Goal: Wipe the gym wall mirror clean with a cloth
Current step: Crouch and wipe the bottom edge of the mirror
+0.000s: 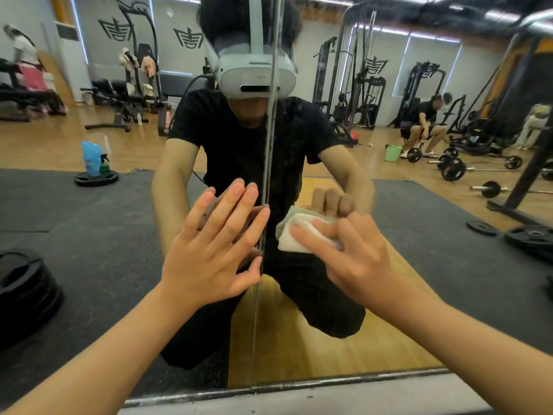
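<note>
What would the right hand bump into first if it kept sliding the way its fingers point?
Most likely the vertical seam in the mirror, just past the cloth the right hand holds. Right beyond it is the left hand, flat on the glass.

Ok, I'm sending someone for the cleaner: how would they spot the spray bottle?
On the left panel of the mirror, a weight plate lies at the far edge of the mat. The spray bottle stands on it: small, green, black-triggered, beside a taller blue bag.
</note>
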`<action>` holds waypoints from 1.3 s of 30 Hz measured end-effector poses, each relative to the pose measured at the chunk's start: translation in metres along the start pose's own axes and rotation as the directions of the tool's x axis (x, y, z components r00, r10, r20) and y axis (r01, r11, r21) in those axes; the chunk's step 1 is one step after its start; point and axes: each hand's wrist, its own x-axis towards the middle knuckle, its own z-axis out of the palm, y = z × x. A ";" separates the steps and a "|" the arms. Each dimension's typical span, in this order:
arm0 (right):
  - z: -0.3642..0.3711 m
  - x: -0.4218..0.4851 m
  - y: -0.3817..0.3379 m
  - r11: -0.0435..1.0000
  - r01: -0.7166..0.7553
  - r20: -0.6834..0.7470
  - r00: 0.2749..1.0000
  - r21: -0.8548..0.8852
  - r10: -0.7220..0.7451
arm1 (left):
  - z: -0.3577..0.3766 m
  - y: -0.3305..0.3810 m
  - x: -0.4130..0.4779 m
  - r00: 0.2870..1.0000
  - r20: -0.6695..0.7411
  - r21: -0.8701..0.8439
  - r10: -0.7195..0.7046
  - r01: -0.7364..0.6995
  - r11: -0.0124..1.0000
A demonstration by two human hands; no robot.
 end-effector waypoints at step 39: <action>0.022 0.026 0.034 0.981 -0.125 -0.379 0.923 -0.145 0.061 | 0.000 -0.004 0.000 0.999 -0.027 -0.024 0.019 -0.019 1.000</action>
